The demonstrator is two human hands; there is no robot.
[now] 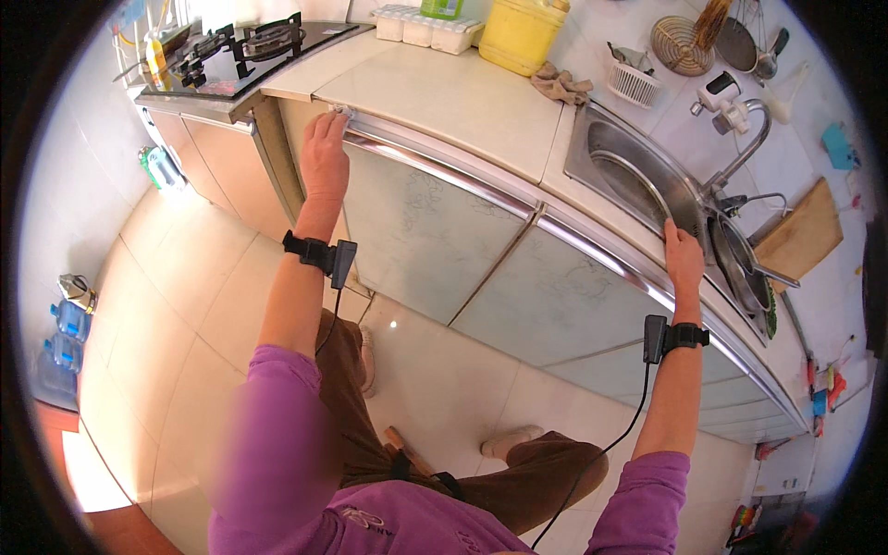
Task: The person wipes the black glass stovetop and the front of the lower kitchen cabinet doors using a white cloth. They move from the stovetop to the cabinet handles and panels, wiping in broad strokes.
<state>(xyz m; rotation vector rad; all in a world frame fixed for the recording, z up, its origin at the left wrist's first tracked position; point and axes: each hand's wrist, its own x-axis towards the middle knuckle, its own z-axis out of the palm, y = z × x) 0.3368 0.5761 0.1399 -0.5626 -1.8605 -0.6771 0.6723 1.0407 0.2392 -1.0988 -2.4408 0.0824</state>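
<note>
My left hand (325, 156) presses a small pale cloth (343, 111), mostly covered by the fingers, against the front edge of the countertop (444, 104). Just below run the metal trim strip (444, 173) and the frosted glass cabinet doors (430, 229). On the right, my right hand (683, 255) rests at the front rim of the stainless steel sink (576, 159), its fingers curled over the edge. A round pan or basin (635, 182) lies in the sink, close to those fingertips. Whether the fingers touch it I cannot tell.
A gas stove (270, 45) stands far left. Along the wall are a lidded seasoning box set (423, 31), a yellow plastic jug (522, 35) and a crumpled brown cloth (560, 84). Pans (739, 270) and a wooden cutting board (801, 229) sit right of the faucet (753, 132).
</note>
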